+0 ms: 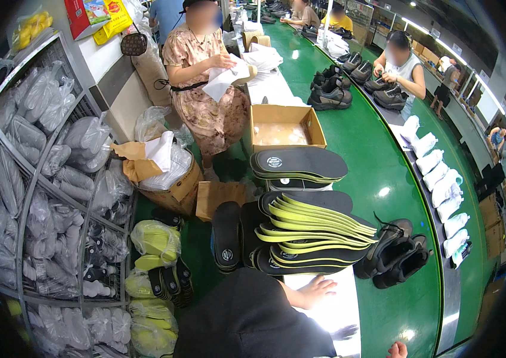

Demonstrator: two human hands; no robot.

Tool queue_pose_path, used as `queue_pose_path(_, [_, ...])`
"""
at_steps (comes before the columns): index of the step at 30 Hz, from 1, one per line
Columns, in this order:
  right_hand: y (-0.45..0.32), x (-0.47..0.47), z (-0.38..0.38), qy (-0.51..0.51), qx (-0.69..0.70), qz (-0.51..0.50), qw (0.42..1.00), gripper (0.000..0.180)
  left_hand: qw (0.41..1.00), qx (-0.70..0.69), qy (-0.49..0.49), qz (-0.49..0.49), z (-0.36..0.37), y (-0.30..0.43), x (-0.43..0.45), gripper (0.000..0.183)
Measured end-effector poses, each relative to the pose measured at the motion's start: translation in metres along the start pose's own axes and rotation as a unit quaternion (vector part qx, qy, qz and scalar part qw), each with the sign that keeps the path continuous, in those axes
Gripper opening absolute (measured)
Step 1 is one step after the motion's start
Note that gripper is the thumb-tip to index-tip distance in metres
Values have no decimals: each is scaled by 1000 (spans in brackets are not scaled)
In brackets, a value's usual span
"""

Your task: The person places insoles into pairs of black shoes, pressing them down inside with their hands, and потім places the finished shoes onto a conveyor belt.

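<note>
My left hand (316, 291) lies on the brightly lit white tabletop (347, 308), fingers spread, with nothing seen in it. Just above it are stacked shoe insoles (320, 223), black on top with yellow-green undersides, several of them fanned out. Only part of my right hand (397, 350) shows at the bottom edge, over the green belt; its fingers look curled, and whether it holds anything is hidden. A pair of dark lace-up shoes (391, 255) stands on the belt, right of the insoles. Another pile of black insoles (297, 165) lies farther up, by an open cardboard box (288, 127).
Wire shelving (33, 179) with bagged insoles stands at left. Bags of yellow-green insoles (156, 244) and a carton of wrapping (172, 188) are beside me. A co-worker (203, 80) handles white paper; another (400, 76) handles shoes. White-wrapped shoes (447, 188) line the far ledge.
</note>
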State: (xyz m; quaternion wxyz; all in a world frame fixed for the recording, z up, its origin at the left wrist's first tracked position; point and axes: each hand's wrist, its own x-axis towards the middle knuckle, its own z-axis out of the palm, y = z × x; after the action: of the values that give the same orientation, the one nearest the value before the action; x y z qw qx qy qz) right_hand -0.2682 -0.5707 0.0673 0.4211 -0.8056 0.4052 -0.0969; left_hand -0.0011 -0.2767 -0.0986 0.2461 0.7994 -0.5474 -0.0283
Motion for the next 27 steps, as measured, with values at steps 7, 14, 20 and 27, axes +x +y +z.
queue_pose_path(7, [96, -4, -59, 30, -3, 191, 981, 11, 997, 39, -74, 1, -13, 3, 6, 45])
queue_pose_path(14, [-15, -64, -14, 178, -103, 62, 977, 32, 999, 37, -12, 25, -18, -12, 5, 33])
queue_pose_path(20, [1, -61, -36, 211, -124, 141, 959, 23, 998, 46, -45, 16, -36, -2, 6, 39])
queue_pose_path(27, [47, -110, -50, 280, -106, 224, 928, 24, 996, 61, -49, 48, -31, -2, 5, 40])
